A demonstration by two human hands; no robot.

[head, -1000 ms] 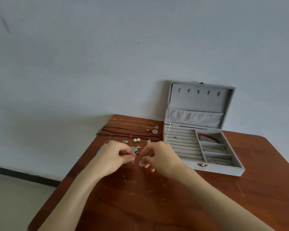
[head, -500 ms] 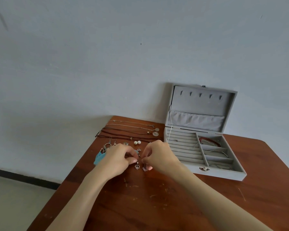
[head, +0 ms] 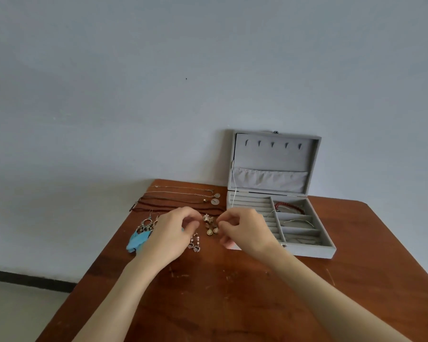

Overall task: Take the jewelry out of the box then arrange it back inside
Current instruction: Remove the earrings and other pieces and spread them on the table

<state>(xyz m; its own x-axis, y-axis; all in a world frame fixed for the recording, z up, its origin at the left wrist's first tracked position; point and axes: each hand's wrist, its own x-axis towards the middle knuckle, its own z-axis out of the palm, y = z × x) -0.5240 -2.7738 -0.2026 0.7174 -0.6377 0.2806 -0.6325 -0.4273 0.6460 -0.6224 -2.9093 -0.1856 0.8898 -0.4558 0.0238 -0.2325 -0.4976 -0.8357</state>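
on the scratched reddish-brown wooden tabletop (head: 232, 304) both hands hover over a spread of small jewelry. the left hand (head: 172, 236) has its fingers curled inward with thumb and forefinger tips brought together, though what they pinch, if anything, is too small to tell. the right hand (head: 245, 232) is curled the same way, its fingertips meeting just beside a pair of gold drop earrings with pale stones (head: 211, 227). a pair of dark heart-shaped dangle earrings (head: 195, 244) lies near the left hand, and hoop earrings with blue feathers (head: 141, 234) lie at its outer side. thin chain and brown cord necklaces (head: 183, 198) stretch behind. the open grey velvet jewelry box (head: 311, 251) stands to the right, holding a red beaded bracelet (head: 288, 207).
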